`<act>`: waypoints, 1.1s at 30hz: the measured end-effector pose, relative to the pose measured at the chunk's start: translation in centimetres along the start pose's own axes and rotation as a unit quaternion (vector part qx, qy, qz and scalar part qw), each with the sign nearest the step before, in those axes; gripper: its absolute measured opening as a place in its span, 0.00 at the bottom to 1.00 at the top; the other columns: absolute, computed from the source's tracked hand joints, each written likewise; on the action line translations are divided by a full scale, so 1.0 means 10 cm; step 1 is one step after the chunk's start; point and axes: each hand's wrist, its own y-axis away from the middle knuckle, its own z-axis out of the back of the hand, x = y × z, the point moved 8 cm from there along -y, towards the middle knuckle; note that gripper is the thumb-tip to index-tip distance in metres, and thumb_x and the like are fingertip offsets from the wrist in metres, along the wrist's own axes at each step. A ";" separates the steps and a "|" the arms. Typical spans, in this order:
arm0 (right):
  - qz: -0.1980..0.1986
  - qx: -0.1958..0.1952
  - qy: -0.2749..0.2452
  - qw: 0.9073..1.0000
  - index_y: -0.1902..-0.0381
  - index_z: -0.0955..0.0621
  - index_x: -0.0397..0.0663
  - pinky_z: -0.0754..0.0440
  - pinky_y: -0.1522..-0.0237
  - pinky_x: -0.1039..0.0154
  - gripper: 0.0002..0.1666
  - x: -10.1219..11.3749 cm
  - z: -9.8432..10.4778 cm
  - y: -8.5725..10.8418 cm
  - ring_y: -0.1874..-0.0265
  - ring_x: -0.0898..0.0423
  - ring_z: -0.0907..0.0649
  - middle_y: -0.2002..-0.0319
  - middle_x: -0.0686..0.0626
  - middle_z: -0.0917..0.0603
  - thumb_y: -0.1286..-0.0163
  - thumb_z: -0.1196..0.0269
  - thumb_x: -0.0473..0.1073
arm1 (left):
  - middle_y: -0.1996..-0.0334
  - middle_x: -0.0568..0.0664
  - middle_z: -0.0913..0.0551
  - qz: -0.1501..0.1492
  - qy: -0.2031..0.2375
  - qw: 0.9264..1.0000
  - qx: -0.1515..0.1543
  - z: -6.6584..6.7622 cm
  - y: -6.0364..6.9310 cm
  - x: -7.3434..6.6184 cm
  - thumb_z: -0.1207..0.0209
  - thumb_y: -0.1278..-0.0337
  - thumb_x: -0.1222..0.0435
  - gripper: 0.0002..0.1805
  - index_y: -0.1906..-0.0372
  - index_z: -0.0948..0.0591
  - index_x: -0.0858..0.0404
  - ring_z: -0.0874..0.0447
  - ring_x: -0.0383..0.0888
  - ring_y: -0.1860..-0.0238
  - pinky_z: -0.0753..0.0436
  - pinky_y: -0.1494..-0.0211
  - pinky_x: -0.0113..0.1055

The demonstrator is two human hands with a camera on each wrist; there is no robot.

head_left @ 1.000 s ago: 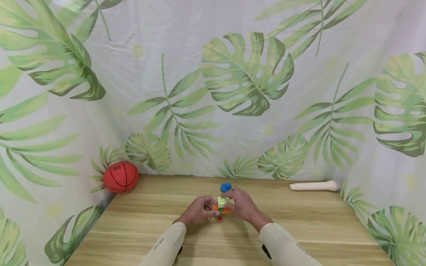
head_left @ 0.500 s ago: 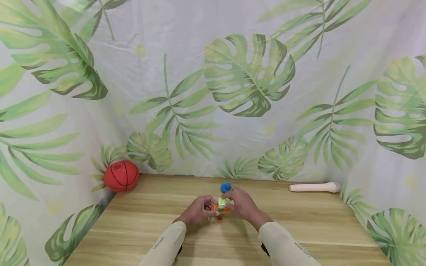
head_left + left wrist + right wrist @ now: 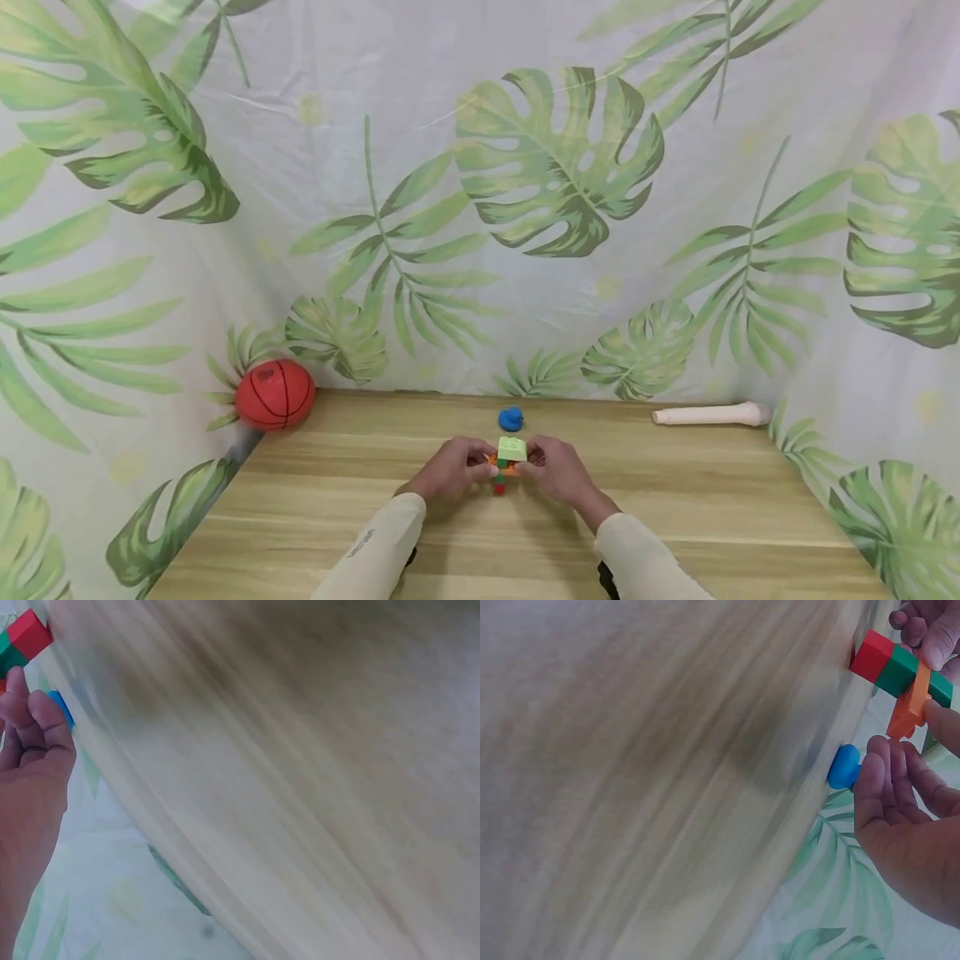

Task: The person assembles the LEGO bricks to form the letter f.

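Note:
In the head view, a small stack of toy building bricks stands upright between both hands, with a light green brick point(image 3: 512, 447) on top. Lower down come green bricks point(image 3: 897, 671), a flat orange brick point(image 3: 909, 709) and a red brick point(image 3: 499, 489) at the bottom. My left hand point(image 3: 455, 467) pinches the orange part at its left side. At the right side, my right hand point(image 3: 558, 471) holds the orange part with thumb and fingers. Behind the stack sits a blue rubber duck point(image 3: 511, 419), touched by neither hand. Fingertips partly hide the middle bricks.
A red ball with black lines point(image 3: 275, 394) lies at the table's back left corner. Toward the back right lies a pale microphone-shaped thing point(image 3: 711, 414). Leaf-patterned cloth point(image 3: 420, 208) hangs behind the wooden table point(image 3: 315, 508).
My right hand has moved down from the light green brick to the orange part's right side. The light green brick and the duck are now uncovered. My left hand keeps its hold.

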 end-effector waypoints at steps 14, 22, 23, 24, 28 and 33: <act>-0.103 0.049 -0.088 0.990 0.59 0.13 0.34 0.12 0.66 0.59 0.15 -0.19 -0.23 0.08 0.71 0.53 0.10 0.67 0.41 0.09 0.22 0.33 0.44 | 0.73 0.52 0.09 -0.025 -0.107 0.993 0.036 -0.15 0.05 -0.06 0.41 0.20 0.62 0.15 0.61 0.08 0.64 0.21 0.34 0.72 0.21 0.63 0.30; -0.134 0.060 -0.092 0.985 0.65 0.13 0.35 0.11 0.66 0.61 0.12 -0.16 -0.35 0.08 0.74 0.58 0.13 0.71 0.44 0.11 0.23 0.32 0.41 | 0.75 0.50 0.11 -0.024 -0.125 0.991 0.050 -0.15 0.11 -0.02 0.39 0.21 0.64 0.13 0.65 0.09 0.62 0.24 0.34 0.74 0.22 0.64 0.30; -0.135 0.059 -0.090 0.985 0.64 0.13 0.35 0.11 0.66 0.61 0.12 -0.16 -0.35 0.07 0.74 0.58 0.13 0.70 0.44 0.11 0.23 0.32 0.41 | 0.74 0.50 0.11 -0.023 -0.126 0.990 0.051 -0.15 0.11 -0.01 0.39 0.22 0.64 0.13 0.64 0.09 0.62 0.24 0.34 0.74 0.22 0.64 0.30; -0.136 0.058 -0.088 0.985 0.63 0.13 0.35 0.11 0.66 0.61 0.12 -0.16 -0.36 0.07 0.73 0.57 0.13 0.70 0.43 0.10 0.23 0.32 0.41 | 0.74 0.50 0.11 -0.022 -0.126 0.991 0.050 -0.14 0.10 -0.01 0.39 0.22 0.64 0.13 0.64 0.09 0.62 0.24 0.35 0.74 0.22 0.64 0.30; -0.139 0.060 -0.094 0.984 0.61 0.13 0.35 0.10 0.65 0.60 0.12 -0.17 -0.38 0.06 0.72 0.56 0.14 0.68 0.43 0.11 0.23 0.32 0.41 | 0.76 0.50 0.13 -0.023 -0.128 0.990 0.047 -0.13 0.12 0.01 0.39 0.22 0.64 0.13 0.65 0.10 0.62 0.26 0.34 0.75 0.24 0.65 0.30; -0.144 0.064 -0.112 0.981 0.59 0.13 0.34 0.11 0.65 0.61 0.12 -0.21 -0.42 0.07 0.72 0.57 0.15 0.68 0.44 0.12 0.22 0.33 0.41 | 0.76 0.51 0.12 -0.030 -0.134 0.989 0.046 -0.13 0.14 0.00 0.39 0.21 0.65 0.14 0.66 0.10 0.63 0.26 0.33 0.75 0.24 0.65 0.30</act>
